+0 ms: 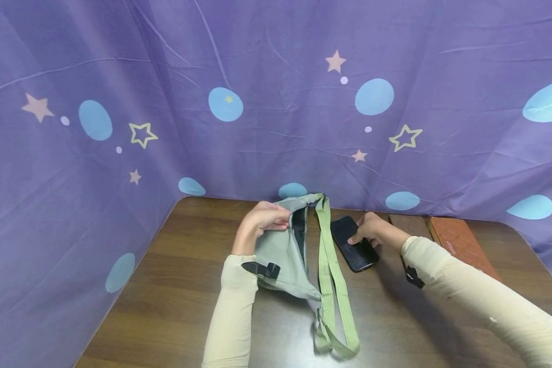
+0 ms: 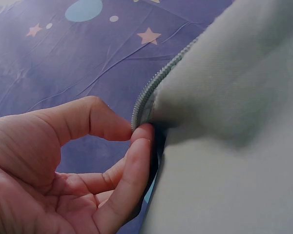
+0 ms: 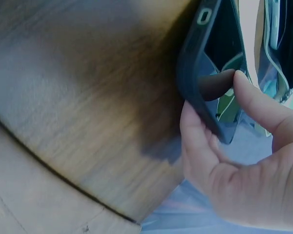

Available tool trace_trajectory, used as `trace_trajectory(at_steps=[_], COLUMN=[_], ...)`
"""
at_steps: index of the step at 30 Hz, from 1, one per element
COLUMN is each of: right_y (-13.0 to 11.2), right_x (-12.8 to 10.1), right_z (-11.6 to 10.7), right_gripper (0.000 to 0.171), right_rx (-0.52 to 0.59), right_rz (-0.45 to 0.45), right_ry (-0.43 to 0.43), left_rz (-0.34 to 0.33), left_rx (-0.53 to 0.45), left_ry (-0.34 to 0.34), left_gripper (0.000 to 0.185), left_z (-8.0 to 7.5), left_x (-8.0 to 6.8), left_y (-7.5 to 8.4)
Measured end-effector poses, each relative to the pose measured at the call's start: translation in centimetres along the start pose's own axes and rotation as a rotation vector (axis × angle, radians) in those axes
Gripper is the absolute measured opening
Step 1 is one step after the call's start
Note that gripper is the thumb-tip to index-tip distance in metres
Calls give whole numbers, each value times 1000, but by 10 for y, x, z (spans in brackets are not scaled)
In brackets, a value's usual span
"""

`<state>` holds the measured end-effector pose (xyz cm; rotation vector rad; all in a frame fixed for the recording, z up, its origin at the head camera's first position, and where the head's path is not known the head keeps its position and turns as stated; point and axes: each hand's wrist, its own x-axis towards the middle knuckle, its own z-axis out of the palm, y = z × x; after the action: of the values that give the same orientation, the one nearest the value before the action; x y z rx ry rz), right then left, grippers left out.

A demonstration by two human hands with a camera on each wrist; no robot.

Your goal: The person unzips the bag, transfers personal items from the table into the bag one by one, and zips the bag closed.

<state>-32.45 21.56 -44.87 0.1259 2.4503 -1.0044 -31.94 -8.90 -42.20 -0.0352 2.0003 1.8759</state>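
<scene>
A pale green waist bag (image 1: pixel 280 255) stands on the table with its zipped mouth spread, showing a dark inside. My left hand (image 1: pixel 269 217) pinches the bag's edge; in the left wrist view, thumb and fingers hold it beside the zipper (image 2: pixel 158 80). A light green strap (image 1: pixel 333 271) trails from the bag's right side toward the front. To the right of it, my right hand (image 1: pixel 372 229) grips a black smartphone (image 1: pixel 351 245) by its edge. The right wrist view shows the thumb on the phone's (image 3: pixel 188 68) glossy screen and fingers behind it.
Right of the phone lies a brown flat item (image 1: pixel 409 225), partly hidden by the right arm. Beside it is an orange-brown quilted wallet or case (image 1: pixel 460 243). A purple curtain (image 1: pixel 280 153) with stars closes off the back and left of the wooden table (image 1: pixel 179 286).
</scene>
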Motion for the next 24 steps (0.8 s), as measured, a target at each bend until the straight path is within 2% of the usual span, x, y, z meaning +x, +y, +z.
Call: trace_trajectory(at_steps=[10, 15, 20, 24], right_y=[5, 6, 12, 20], right_x=[3, 7, 12, 15], right_z=[-13, -20, -29, -35], right_gripper=[55, 41, 52, 53], right_rx=[57, 87, 143, 196], right_rz=[2, 9, 7, -4], right_ry=[-97, -183, -273, -325], left_rz=[-9, -13, -13, -10], left_rx=[2, 12, 11, 14], left_ry=[3, 1, -5, -10], left_gripper=[19, 23, 21, 22], left_z=[0, 0, 1, 1], left_x=[-1, 0, -1, -2], left_y=[2, 2, 3, 4])
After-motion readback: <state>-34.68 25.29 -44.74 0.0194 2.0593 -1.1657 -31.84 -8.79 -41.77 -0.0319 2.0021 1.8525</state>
